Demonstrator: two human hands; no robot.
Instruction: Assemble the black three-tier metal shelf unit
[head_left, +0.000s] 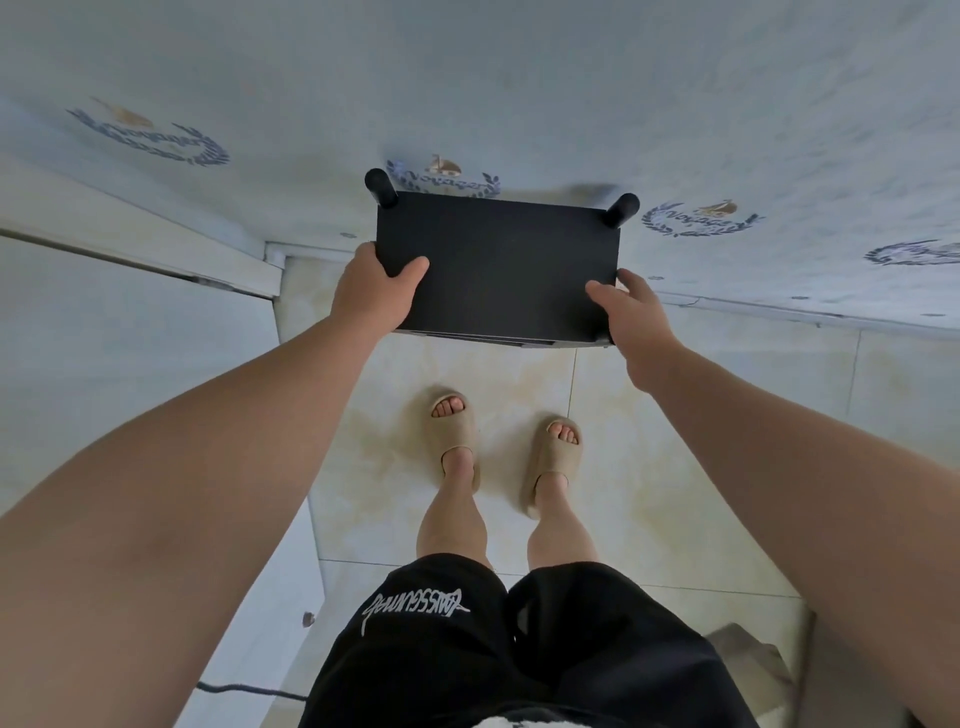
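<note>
Two-handed, the black rectangular metal shelf unit (498, 270) is held, left hand (379, 291) at nine, right hand (635, 318) at three o'clock; level positioning is judged next.

Matte black right across the shelf unit (498, 270), and its two round posts (382, 188) are the same black. Behind it, the wall (519, 78) reads pale blue-white, stamped with a repeating navy laurel wreath (698, 221) that has navy script inside and a small orange-brown ship on top. Down below, the floor tiles (675, 441) show cream with soft beige marbling. The slides (553, 457) come in sandy beige. The shorts (441, 649) are black, with scrawled white lettering across one leg.
</note>
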